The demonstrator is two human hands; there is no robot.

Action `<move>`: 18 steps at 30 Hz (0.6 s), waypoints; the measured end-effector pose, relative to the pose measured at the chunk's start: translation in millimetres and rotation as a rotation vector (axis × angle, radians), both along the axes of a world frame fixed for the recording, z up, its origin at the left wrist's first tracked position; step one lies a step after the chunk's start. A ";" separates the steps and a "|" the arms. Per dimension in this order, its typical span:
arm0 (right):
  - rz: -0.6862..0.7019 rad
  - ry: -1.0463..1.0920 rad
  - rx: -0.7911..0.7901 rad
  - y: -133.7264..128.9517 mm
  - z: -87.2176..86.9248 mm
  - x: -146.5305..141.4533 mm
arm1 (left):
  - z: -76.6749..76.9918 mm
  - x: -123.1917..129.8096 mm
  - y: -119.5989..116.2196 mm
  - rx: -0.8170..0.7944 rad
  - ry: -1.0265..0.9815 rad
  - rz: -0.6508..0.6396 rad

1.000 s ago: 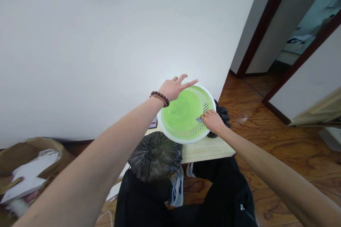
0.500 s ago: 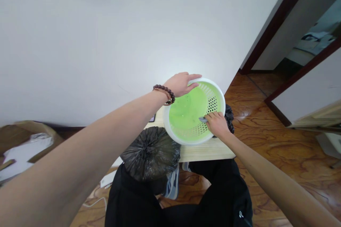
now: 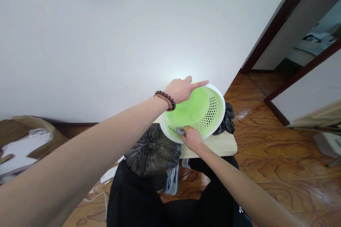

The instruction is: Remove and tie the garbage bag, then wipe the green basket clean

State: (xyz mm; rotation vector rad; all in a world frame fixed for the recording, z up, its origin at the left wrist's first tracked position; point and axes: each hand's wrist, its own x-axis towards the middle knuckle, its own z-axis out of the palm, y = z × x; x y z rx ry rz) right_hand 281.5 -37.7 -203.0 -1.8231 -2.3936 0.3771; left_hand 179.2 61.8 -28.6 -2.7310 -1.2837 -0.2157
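A round green plastic colander with a white rim and a band of holes tilts on a pale wooden bench. At its far-left rim, my left hand grips the edge, one finger stretched along the rim and the others partly hidden. My right hand is closed on a small grey cloth, which it presses to the inner wall at the near side. Left of the bench front bulges a tied black plastic bag. Another black bag shows behind the colander's right side.
A white wall rises directly behind the bench. On the floor at left is an open cardboard box with white items inside. A white cable lies by my leg. To the right are wooden flooring and a doorway.
My right hand has moved the cloth left and nearer along the colander's inner wall. The colander has turned and tilted somewhat. My left hand has shifted its fingers on the rim.
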 end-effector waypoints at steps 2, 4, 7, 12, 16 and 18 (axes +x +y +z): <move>0.071 0.006 0.018 -4.7 -0.9 -3.6 | -1.9 3.3 -2.5 -0.008 0.023 -0.020; 0.110 -0.076 0.036 -0.1 2.7 9.2 | -2.0 5.5 -3.1 -0.020 0.029 -0.024; 0.078 -0.263 0.102 15.3 10.8 47.5 | -0.8 6.2 -3.0 -0.041 0.002 -0.018; -0.026 -0.338 0.145 23.4 10.5 79.0 | -2.9 2.9 1.2 -0.049 -0.132 -0.005; -0.104 -0.195 0.027 11.3 -3.2 41.6 | -5.4 0.7 12.8 -0.140 -0.215 0.083; -0.094 -0.088 -0.037 5.9 -7.3 17.5 | -5.5 -1.0 18.5 -0.204 -0.225 0.145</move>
